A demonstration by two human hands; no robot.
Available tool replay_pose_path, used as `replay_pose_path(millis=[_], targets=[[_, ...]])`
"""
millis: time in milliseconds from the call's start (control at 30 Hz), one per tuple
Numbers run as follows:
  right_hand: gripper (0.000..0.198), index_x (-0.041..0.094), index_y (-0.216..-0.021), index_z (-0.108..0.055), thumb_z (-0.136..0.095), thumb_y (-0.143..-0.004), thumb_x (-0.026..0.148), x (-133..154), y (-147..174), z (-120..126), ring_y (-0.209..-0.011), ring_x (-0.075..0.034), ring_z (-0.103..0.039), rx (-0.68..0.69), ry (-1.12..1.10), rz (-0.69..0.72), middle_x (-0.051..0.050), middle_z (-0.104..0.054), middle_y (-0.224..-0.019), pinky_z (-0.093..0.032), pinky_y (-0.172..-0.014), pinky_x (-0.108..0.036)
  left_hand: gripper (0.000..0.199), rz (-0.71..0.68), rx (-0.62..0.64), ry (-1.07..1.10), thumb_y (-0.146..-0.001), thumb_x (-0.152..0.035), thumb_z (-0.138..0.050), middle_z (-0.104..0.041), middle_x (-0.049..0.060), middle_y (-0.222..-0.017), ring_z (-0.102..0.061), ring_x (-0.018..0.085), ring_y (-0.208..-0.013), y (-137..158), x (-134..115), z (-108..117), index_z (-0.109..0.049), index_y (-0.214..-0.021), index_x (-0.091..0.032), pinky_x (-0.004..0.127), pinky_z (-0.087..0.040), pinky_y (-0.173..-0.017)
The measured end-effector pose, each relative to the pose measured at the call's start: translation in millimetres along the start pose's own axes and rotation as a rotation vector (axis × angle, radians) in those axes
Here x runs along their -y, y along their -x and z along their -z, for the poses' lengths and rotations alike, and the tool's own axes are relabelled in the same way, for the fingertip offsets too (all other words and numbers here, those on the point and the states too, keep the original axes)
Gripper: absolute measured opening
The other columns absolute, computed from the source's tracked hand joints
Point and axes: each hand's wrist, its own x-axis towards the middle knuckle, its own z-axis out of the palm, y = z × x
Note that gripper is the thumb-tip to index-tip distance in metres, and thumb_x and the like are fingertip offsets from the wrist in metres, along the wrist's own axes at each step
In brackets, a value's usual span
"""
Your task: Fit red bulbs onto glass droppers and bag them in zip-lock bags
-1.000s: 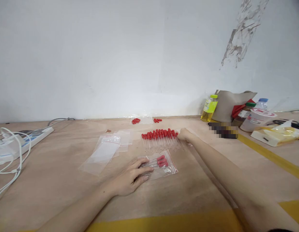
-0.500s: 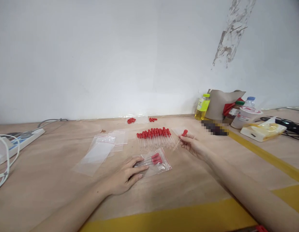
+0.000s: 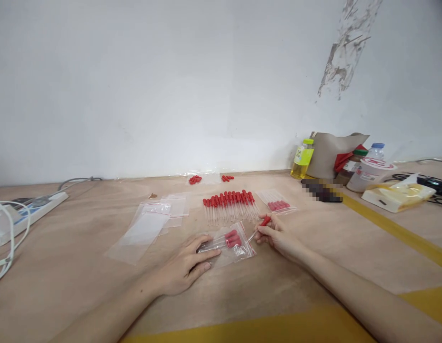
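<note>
My left hand [image 3: 190, 263] lies with fingers spread on the closed end of a clear zip bag [image 3: 221, 259], pressing it to the table. Inside the bag are a few glass droppers with red rubber bulbs [image 3: 233, 238]. My right hand [image 3: 278, 237] pinches another dropper [image 3: 265, 221] by its red bulb, its thin tip pointing down-left at the bag's red-edged mouth. Whether the tip is inside the mouth I cannot tell. Behind the bag, a row of red-bulbed droppers [image 3: 229, 200] lies side by side. A filled bag of droppers [image 3: 278, 204] rests beyond my right hand.
Flat zip bags [image 3: 145, 228] overlap on the left. Loose red bulbs [image 3: 195, 179] lie near the wall. A power strip [image 3: 38, 209] with white cables is at far left. A yellow-green bottle [image 3: 302, 159], a lidded tub [image 3: 371, 174] and a tissue pack [image 3: 397, 195] stand at right.
My right hand has moved left and nearer with the dropper, bringing its tip to the bag's mouth. The filled bag behind it now shows. My left hand stays put.
</note>
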Motion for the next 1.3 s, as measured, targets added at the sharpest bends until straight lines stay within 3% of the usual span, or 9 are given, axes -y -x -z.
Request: replay_pose_path(millis=[133,267,400,567,667,800,1033,1233,1300], targets=[[0.041,0.022,-0.081,-0.036,-0.07,-0.061,0.035,-2,3,-4,-0.063,-0.012,-0.059,-0.047,-0.043,0.035,0.004,-0.054,-0.07,-0.049,-0.067,-0.03,0.036,0.027,0.003,0.021,-0.091,-0.031,-0.035,-0.021,0.0,-0.142,-0.023,0.024,-0.128,0,0,-1,-0.042,-0.125,-0.034,0.042,-0.027,-0.103],[0.033,0.021,-0.082,-0.044,-0.066,-0.064,0.038,4,5,-1,-0.068,-0.013,-0.06,0.016,-0.071,-0.054,0.003,-0.056,-0.072,-0.047,-0.07,-0.03,0.035,0.034,-0.006,0.023,-0.09,-0.032,-0.037,-0.023,0.001,-0.141,-0.023,0.025,-0.128,1,0,-1,-0.045,-0.124,-0.032,0.043,-0.027,-0.103],[0.027,0.017,-0.082,-0.059,-0.064,-0.064,0.035,13,6,6,-0.051,-0.008,-0.048,0.174,0.347,-0.086,0.004,-0.052,-0.058,-0.039,-0.053,-0.022,0.038,0.037,-0.032,0.016,-0.09,-0.032,-0.037,-0.029,0.003,-0.138,-0.028,0.023,-0.126,1,0,-2,-0.04,-0.127,-0.03,0.041,-0.029,-0.102],[0.019,0.018,-0.082,-0.066,-0.062,-0.065,0.024,10,3,8,-0.051,-0.008,-0.041,0.251,0.747,0.153,0.003,-0.05,-0.058,-0.031,-0.047,-0.02,0.045,0.045,-0.06,0.003,-0.089,-0.035,-0.038,-0.034,0.005,-0.136,-0.028,0.023,-0.126,1,2,-2,-0.03,-0.132,-0.026,0.042,-0.028,-0.102],[0.019,0.017,-0.08,-0.06,-0.065,-0.062,0.021,5,1,1,-0.053,-0.008,-0.044,0.182,0.668,0.196,0.003,-0.051,-0.061,-0.034,-0.049,-0.02,0.048,0.032,-0.065,-0.02,-0.089,-0.036,-0.039,-0.035,0.006,-0.136,-0.027,0.023,-0.127,0,2,-3,-0.027,-0.134,-0.025,0.046,-0.023,-0.104],[0.019,0.016,-0.073,-0.056,-0.066,-0.06,0.024,5,3,-7,-0.055,-0.009,-0.05,0.198,0.5,0.111,0.002,-0.056,-0.062,-0.039,-0.052,-0.021,0.045,0.021,-0.052,-0.025,-0.089,-0.036,-0.038,-0.036,0.005,-0.136,-0.03,0.022,-0.126,-1,0,-1,-0.029,-0.133,-0.026,0.045,-0.024,-0.104],[0.018,0.015,-0.068,-0.059,-0.067,-0.06,0.028,6,1,-5,-0.055,-0.01,-0.053,0.204,0.572,0.051,0.0,-0.059,-0.061,-0.041,-0.052,-0.021,0.048,0.076,-0.027,-0.036,-0.089,-0.038,-0.038,-0.032,0.005,-0.139,-0.024,0.025,-0.128,0,5,-3,-0.026,-0.134,-0.027,0.046,-0.026,-0.102],[0.032,0.018,-0.093,-0.051,-0.057,-0.07,0.04,13,9,-8,-0.04,-0.004,-0.047,0.379,0.443,-0.126,0.001,-0.061,-0.073,-0.031,-0.034,-0.015,0.046,0.032,-0.067,-0.04,-0.089,-0.035,-0.039,-0.035,0.005,-0.137,-0.03,0.024,-0.125,0,6,-4,-0.029,-0.134,-0.028,0.045,-0.029,-0.101],[0.033,0.019,-0.095,-0.05,-0.057,-0.071,0.039,18,6,-1,-0.037,-0.003,-0.045,0.345,0.46,-0.145,0.0,-0.061,-0.079,-0.029,-0.032,-0.015,0.045,0.016,-0.073,-0.048,-0.089,-0.034,-0.038,-0.036,0.004,-0.136,-0.031,0.023,-0.125,-1,5,-4,-0.029,-0.133,-0.028,0.044,-0.028,-0.102]])
